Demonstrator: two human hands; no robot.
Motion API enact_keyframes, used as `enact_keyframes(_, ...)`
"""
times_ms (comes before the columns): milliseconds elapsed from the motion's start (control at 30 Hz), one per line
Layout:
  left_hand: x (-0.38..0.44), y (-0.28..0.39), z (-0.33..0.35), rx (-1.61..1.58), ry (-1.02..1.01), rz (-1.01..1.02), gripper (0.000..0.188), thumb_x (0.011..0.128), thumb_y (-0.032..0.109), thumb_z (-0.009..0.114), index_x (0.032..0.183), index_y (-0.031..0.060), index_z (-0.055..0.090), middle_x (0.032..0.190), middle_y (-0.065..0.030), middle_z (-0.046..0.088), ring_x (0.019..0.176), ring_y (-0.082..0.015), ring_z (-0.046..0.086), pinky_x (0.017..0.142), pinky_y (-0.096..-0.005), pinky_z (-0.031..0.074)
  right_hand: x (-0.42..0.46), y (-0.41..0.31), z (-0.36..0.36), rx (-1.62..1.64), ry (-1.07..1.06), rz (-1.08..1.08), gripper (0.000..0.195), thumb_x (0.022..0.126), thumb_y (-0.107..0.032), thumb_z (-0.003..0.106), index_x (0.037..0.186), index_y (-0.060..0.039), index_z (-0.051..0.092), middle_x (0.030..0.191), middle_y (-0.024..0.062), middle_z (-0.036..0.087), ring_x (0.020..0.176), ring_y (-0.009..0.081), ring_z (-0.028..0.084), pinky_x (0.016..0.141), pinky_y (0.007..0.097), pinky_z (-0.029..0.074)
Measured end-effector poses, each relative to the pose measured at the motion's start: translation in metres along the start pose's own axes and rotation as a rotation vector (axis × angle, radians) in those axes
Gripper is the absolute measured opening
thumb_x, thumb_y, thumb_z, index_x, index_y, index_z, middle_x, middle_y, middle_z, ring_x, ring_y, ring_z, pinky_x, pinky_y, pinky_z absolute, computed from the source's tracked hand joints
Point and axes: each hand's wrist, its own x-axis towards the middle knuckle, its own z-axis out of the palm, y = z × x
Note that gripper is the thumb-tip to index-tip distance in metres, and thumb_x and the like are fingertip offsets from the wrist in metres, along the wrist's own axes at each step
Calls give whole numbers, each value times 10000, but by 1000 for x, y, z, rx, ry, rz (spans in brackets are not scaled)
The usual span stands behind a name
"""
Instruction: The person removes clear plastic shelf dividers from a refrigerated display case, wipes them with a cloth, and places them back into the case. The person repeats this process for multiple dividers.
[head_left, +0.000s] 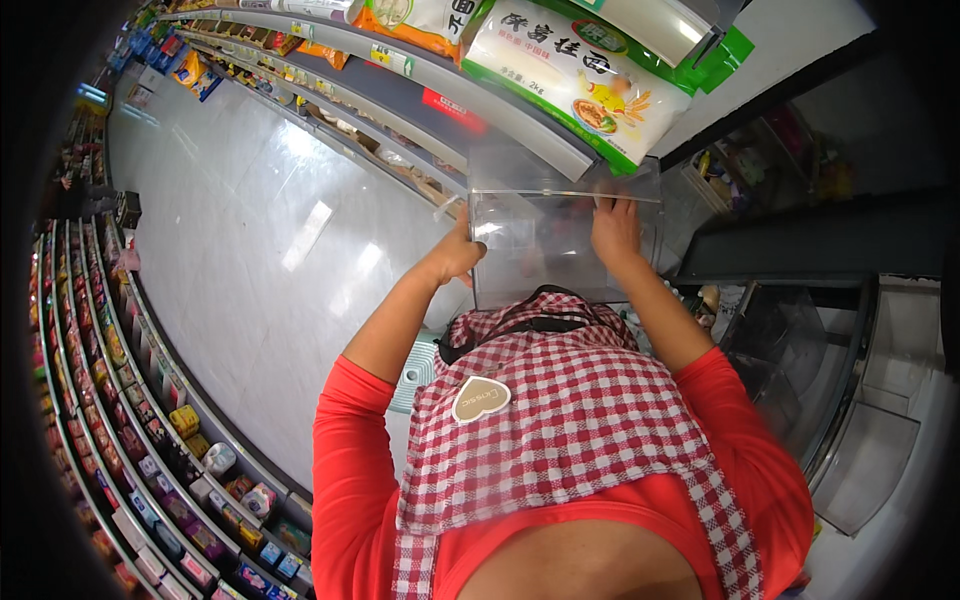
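A clear plastic box (544, 274) is in front of my body, just above my lap. My left hand (456, 251) grips its left side, thumb on the near face. At the box's right part, my right hand (616, 229) has its fingers bent at the upper edge; the fingertips are partly hidden, and whether they press or clasp the wall is unclear. Just beyond the box, a large white and green bag of dried noodles (559, 82) juts over the front of a grey shelf (517, 124).
A teal plastic stool (412, 375) is partly hidden beside my checked apron (555, 405). Shelves of packaged goods (172, 465) curve along the left. To the right, more clear bins (780, 352) sit in a dark-framed rack. The tiled floor (247, 217) stretches away at left.
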Motion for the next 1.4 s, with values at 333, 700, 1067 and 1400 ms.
enact_keyframes(333, -3, 7, 6, 45, 46, 16, 858, 750, 28, 486, 1448, 155, 4, 1252, -199, 453, 923, -317, 580, 462, -354, 539, 16, -132, 38, 467, -605, 326, 328, 910, -273, 359, 1165, -86, 449, 1229, 170, 444, 1123, 361, 479, 859, 511, 450)
enact_keyframes(700, 1, 3, 4, 31, 66, 18, 752, 760, 30, 490, 1424, 111, 148, 1146, -188, 516, 831, -283, 595, 478, -342, 533, -13, -73, 41, 150, -599, -314, 434, 846, -150, 492, 1278, -144, 452, 1166, 154, 478, 1103, 355, 472, 864, 427, 455)
enact_keyframes(1067, -3, 6, 0, 47, 10, 36, 898, 737, -34, 444, 1455, 146, -64, 1266, -220, 458, 856, -315, 610, 453, -337, 534, 30, -75, 51, 1, -483, 44, 429, 898, -224, 456, 1283, -37, 428, 1294, 176, 435, 1169, 361, 466, 975, 457, 398)
enact_keyframes(1400, -6, 5, -4, -6, 97, 17, 800, 747, 28, 495, 1446, 102, 113, 1084, -182, 542, 736, -256, 602, 489, -320, 530, -7, -130, 35, 161, -768, -745, 293, 829, -155, 481, 1102, -157, 589, 1109, 75, 516, 1095, 275, 445, 948, 392, 348)
